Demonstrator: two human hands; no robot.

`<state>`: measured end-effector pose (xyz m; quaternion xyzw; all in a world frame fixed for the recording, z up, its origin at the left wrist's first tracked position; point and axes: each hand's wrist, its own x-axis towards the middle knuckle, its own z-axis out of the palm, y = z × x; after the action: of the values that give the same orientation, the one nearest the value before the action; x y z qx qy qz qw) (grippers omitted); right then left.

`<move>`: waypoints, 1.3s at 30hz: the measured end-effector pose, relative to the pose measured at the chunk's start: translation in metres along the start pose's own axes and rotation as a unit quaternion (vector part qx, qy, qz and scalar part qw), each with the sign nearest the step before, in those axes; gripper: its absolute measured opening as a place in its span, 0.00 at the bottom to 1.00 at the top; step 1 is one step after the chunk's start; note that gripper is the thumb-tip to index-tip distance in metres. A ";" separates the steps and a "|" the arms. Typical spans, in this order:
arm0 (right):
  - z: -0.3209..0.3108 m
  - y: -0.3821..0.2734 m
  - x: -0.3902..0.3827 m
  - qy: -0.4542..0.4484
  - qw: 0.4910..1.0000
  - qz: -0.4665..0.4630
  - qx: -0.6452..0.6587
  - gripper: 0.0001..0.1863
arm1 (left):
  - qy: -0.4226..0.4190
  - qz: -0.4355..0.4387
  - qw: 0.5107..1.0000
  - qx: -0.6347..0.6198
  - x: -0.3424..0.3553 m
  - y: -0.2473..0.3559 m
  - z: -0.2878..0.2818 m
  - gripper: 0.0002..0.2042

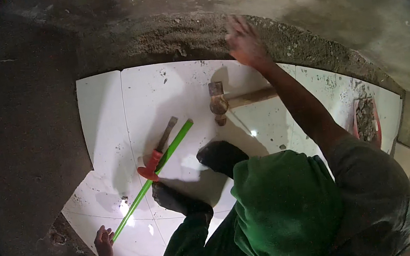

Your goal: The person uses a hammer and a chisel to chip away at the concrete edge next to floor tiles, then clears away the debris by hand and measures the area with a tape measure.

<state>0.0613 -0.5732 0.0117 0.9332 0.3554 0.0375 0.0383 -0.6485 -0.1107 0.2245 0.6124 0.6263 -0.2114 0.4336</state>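
Note:
My left hand (104,241) has curled fingers at the lower end of a long green rod (137,202), which lies diagonally across white tiles (102,105). A chisel with a red handguard (152,163) rests against the rod near its middle. My right hand (244,41), blurred, reaches over the rough cement strip (156,43) along the tiles' far edge, fingers slightly apart and apparently empty; whether it touches the strip is unclear. Just below that hand is a hammer (219,104) with a metal head and wooden handle, partly hidden by my forearm.
My dark shoes (219,155) are on the tiles, with green fabric (284,206) filling the lower right. A red-rimmed container of rubble (366,121) sits at the right. A concrete wall (323,1) bounds the back, and dark rough concrete (32,126) the left.

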 end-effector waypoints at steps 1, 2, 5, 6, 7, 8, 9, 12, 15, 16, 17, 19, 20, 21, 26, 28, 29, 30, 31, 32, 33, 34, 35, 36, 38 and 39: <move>-0.005 0.016 -0.012 -0.045 0.999 0.023 0.014 0.28 | 0.033 -0.003 0.999 -0.015 0.000 -0.002 -0.003 0.28; -0.011 0.029 -0.022 -0.129 0.989 0.071 -0.021 0.26 | 0.038 -0.004 0.999 -0.018 0.001 -0.004 -0.005 0.28; -0.030 0.032 -0.036 -0.018 0.994 0.111 -0.014 0.25 | 0.005 -0.005 0.998 0.066 0.005 -0.001 -0.002 0.28; -0.035 0.020 -0.031 -0.050 0.993 0.095 0.057 0.25 | -0.022 0.013 0.996 0.082 0.009 0.006 0.003 0.27; -0.037 0.001 -0.022 -0.088 0.988 0.059 0.110 0.23 | -0.043 -0.001 0.994 0.096 0.013 0.018 0.007 0.27; -0.037 -0.023 -0.009 -0.064 0.976 -0.007 0.207 0.22 | -0.050 0.038 0.992 0.107 0.018 0.034 0.011 0.27; -0.035 -0.051 0.007 -0.036 0.962 -0.048 0.267 0.19 | -0.053 0.051 0.989 0.124 0.025 0.053 0.019 0.27; -0.020 -0.120 0.052 0.096 0.920 -0.210 0.316 0.14 | -0.089 0.118 0.977 0.152 0.038 0.108 0.034 0.27; -0.006 -0.123 0.062 -0.018 0.922 -0.239 0.304 0.10 | -0.087 0.141 0.978 0.125 0.046 0.134 0.036 0.28; -0.003 -0.108 0.056 -0.013 0.900 -0.247 0.359 0.11 | -0.071 0.138 0.982 0.109 0.047 0.132 0.033 0.28; -0.002 -0.086 0.046 -0.041 0.920 -0.277 0.276 0.10 | -0.057 0.135 0.985 0.092 0.049 0.124 0.029 0.28; -0.004 -0.028 0.017 -0.024 0.931 -0.246 0.269 0.09 | -0.048 0.129 0.987 0.079 0.055 0.097 0.018 0.28; -0.008 0.002 -0.001 0.024 0.928 -0.268 0.258 0.08 | -0.047 0.113 0.987 0.106 0.059 0.080 0.012 0.27; -0.014 0.030 -0.019 0.060 0.931 -0.265 0.245 0.08 | -0.056 0.099 0.985 0.133 0.062 0.061 0.006 0.26; -0.045 0.091 -0.068 -0.043 0.995 -0.048 0.072 0.06 | -0.114 0.045 0.969 0.214 0.075 0.016 -0.014 0.21; -0.043 0.073 -0.061 -0.008 0.990 -0.079 0.115 0.08 | -0.066 0.041 0.983 0.168 0.081 0.038 -0.007 0.23; -0.038 0.059 -0.054 0.044 0.973 -0.135 0.182 0.09 | -0.076 0.065 0.980 0.170 0.086 0.058 0.000 0.23; -0.032 0.045 -0.048 0.088 0.955 -0.165 0.230 0.11 | -0.082 0.102 0.971 0.200 0.091 0.081 0.008 0.26; -0.025 0.034 -0.043 0.089 0.952 -0.181 0.229 0.12 | -0.083 0.114 0.962 0.233 0.093 0.101 0.013 0.28; -0.020 0.028 -0.042 0.128 0.936 -0.242 0.222 0.13 | -0.091 0.140 0.958 0.234 0.092 0.118 0.016 0.28; -0.017 0.027 -0.044 0.098 0.948 -0.205 0.224 0.13 | -0.097 0.132 0.969 0.184 0.088 0.132 0.012 0.32; -0.016 0.033 -0.049 0.062 0.947 -0.188 0.253 0.12 | -0.103 0.132 0.979 0.120 0.083 0.139 0.005 0.35; -0.018 0.045 -0.057 0.015 0.943 -0.179 0.280 0.12 | -0.091 0.147 0.979 0.112 0.077 0.138 -0.003 0.39; -0.022 0.060 -0.068 -0.009 0.958 -0.143 0.249 0.10 | -0.087 0.135 0.980 0.115 0.074 0.133 -0.009 0.39; -0.035 0.089 -0.088 -0.002 0.982 -0.087 0.167 0.09 | -0.029 0.136 0.984 0.113 0.069 0.117 -0.025 0.38; -0.041 0.098 -0.093 -0.008 0.991 -0.051 0.120 0.09 | -0.034 0.108 0.988 0.102 0.072 0.109 -0.026 0.36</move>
<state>0.0523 -0.7061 0.0579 0.9119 0.4043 -0.0152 -0.0689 -0.5428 -0.0304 0.2100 0.7100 0.5169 -0.2470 0.4096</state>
